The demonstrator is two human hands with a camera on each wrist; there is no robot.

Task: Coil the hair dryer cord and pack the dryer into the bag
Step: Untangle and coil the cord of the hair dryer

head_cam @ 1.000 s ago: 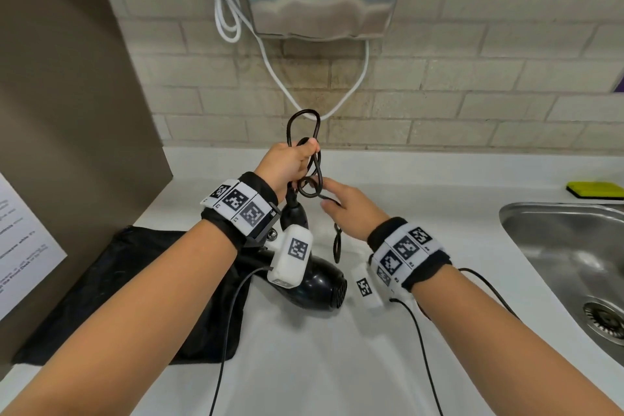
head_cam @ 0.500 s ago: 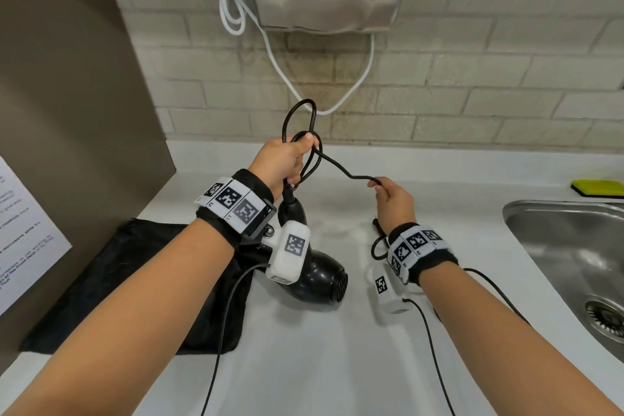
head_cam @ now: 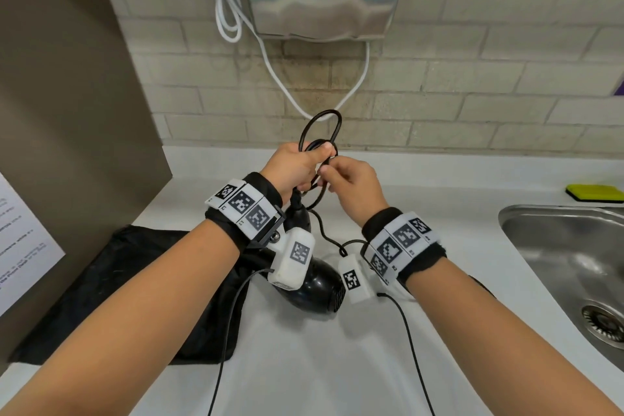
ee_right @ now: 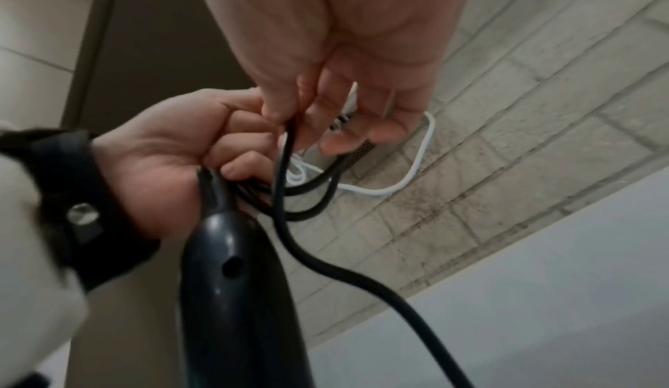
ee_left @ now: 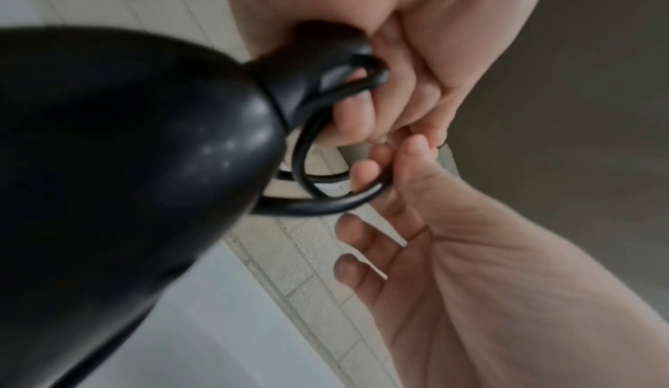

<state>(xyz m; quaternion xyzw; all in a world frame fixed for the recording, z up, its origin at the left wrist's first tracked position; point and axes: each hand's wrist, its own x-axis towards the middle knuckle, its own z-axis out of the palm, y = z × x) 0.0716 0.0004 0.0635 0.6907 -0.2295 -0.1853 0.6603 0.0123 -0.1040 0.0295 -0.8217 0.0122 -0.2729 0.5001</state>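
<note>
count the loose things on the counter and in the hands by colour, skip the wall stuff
black: 3 – hair dryer, its cord, the bag
yellow-green: 1 – sponge
total: 4
left hand grips the coils; right hand pinches the cord.

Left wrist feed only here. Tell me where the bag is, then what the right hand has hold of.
Observer: The black bag lies flat on the counter, to the left of the hair dryer.
Operator: Now the right hand's grip.
Observer: The right hand pinches the cord between thumb and forefinger, right beside the left hand.
Operator: Report the loose cord.
Observer: One loop stands above the left fist. Below the right hand, a stretch hangs toward the counter. I cannot see the plug.
</note>
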